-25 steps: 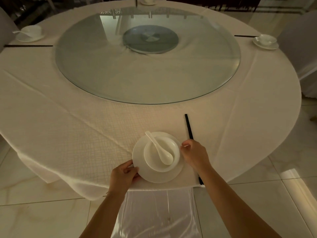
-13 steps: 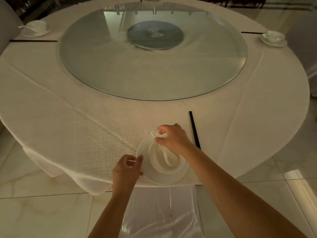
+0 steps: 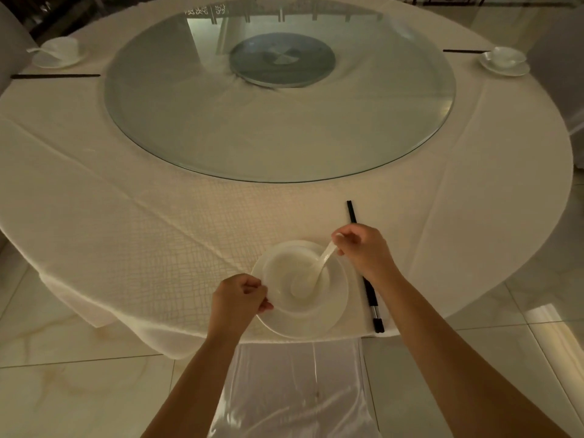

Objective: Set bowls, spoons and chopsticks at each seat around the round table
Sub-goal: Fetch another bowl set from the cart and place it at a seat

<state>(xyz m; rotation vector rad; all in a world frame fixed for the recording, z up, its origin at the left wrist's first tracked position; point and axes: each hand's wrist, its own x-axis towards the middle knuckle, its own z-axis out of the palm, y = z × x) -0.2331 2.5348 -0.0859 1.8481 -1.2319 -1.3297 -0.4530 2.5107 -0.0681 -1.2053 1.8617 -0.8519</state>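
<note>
A white bowl (image 3: 284,273) sits on a white plate (image 3: 335,314) at the near edge of the round table (image 3: 126,216). My right hand (image 3: 363,251) pinches the handle of a white spoon (image 3: 319,267) whose scoop lies in the bowl. My left hand (image 3: 237,295) grips the plate's left rim. Black chopsticks (image 3: 369,295) lie just right of the plate, partly hidden under my right hand.
A glass turntable (image 3: 278,121) covers the table's middle. Set places stand at the far left, a bowl on its plate (image 3: 58,53) with chopsticks (image 3: 55,76), and at the far right, another bowl on its plate (image 3: 504,60). A satin-covered chair (image 3: 297,390) is below me.
My right hand left the chopsticks, took the spoon's handle and swung it from the upper left to the upper right of the bowl. My left hand stayed on the plate's rim.
</note>
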